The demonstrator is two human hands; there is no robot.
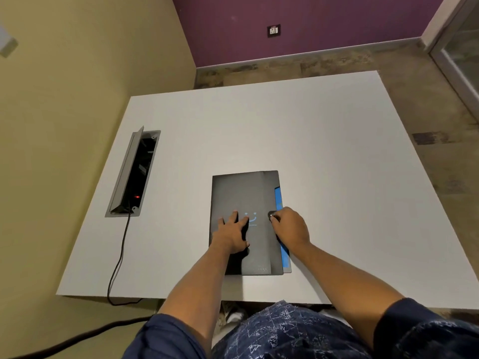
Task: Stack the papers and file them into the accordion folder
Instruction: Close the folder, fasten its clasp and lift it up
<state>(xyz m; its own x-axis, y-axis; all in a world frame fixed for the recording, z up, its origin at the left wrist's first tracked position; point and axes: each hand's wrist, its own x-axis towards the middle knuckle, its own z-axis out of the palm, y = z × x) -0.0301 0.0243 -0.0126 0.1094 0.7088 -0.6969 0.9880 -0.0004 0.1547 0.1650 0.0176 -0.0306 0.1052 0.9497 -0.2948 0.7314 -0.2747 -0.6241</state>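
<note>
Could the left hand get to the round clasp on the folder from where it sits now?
Probably yes. The left hand lies flat on the folder cover, close to the clasp, with bare cover between them. But the right hand already has its fingertips at the clasp, so it would crowd that spot.

Both bare forearms are stretched forward from dark blue short sleeves, the left hand point(231, 233) being laid palm-down with fingers spread flat, while the right hand point(290, 228) is curled knuckles-up, its fingertips point(274, 218) bunched together and pressed down just beside the left.
</note>
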